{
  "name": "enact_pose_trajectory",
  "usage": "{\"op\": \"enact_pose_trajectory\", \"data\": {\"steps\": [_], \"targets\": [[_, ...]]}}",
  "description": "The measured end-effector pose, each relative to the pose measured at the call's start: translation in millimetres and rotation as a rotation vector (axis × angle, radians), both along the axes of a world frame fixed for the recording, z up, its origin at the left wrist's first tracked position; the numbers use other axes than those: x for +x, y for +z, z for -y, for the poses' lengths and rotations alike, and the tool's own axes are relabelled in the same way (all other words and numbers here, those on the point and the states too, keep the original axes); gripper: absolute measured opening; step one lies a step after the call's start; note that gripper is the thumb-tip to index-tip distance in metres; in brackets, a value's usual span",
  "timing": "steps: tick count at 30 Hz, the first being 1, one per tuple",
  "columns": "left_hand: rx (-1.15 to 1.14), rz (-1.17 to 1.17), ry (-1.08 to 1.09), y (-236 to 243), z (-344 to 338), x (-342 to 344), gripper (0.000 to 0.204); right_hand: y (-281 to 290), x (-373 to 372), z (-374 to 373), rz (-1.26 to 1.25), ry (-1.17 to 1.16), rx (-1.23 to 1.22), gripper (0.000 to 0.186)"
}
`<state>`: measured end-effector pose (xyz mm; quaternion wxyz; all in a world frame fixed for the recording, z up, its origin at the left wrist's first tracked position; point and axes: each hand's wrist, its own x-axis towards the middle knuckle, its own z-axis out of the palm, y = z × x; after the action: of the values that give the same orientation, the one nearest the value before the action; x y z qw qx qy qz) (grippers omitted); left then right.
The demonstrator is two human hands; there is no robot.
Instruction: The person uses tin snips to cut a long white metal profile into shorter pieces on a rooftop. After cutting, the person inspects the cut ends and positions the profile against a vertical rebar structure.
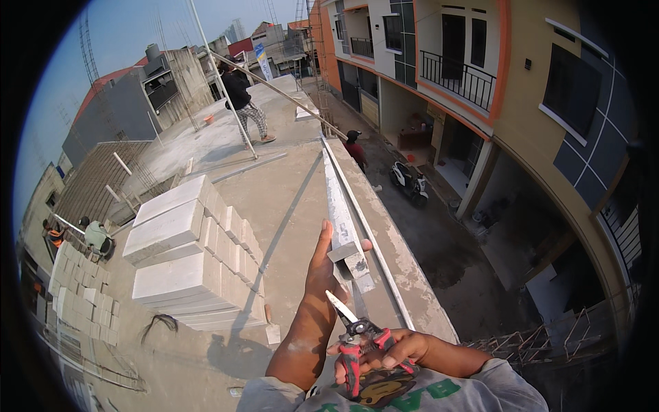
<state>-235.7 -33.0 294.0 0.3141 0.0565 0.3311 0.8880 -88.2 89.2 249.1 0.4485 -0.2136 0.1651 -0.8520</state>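
My left hand (320,278) is wrapped round the near end of a long, pale metal channel (336,206), thumb along one side and a fingertip showing on the other. The channel's hollow end faces me, and its length runs away along the slab. In my right hand (406,349) is a pair of tin snips (356,328) with red and black handles. The handles are spread, and a pale blade points up toward the channel end without clearly touching it. How the second blade stands is hard to make out.
A long pale bar (371,240) lies near the slab's edge (422,285), which drops to an alley with a parked scooter (408,184). White blocks (168,230) are stacked on the left. A person (240,96) stands ahead near a slanting pole (274,90); other people are farther off.
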Motion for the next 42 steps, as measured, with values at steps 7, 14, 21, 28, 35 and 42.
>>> {"op": "enact_pose_trajectory", "data": {"steps": [7,14,21,28,35,42], "targets": [[0.009,0.091,0.070,4,8,-1,0.050,-1,-8,0,-0.254,-0.195,0.328,0.062],[0.015,0.025,0.105,4,14,1,0.043,5,-16,-1,-0.263,-0.279,0.384,0.055],[-0.084,0.059,0.119,2,18,6,0.047,10,-21,3,-0.185,-0.220,0.383,0.056],[-0.129,0.031,0.143,3,14,11,0.051,2,-23,6,-0.157,-0.252,0.381,0.052],[-0.116,0.081,0.019,-13,-22,13,0.066,-5,3,-1,-0.019,-0.633,0.448,0.053],[-0.084,0.001,-0.184,-51,-94,19,0.090,-21,37,-31,-0.024,-0.976,0.681,0.053]]}}
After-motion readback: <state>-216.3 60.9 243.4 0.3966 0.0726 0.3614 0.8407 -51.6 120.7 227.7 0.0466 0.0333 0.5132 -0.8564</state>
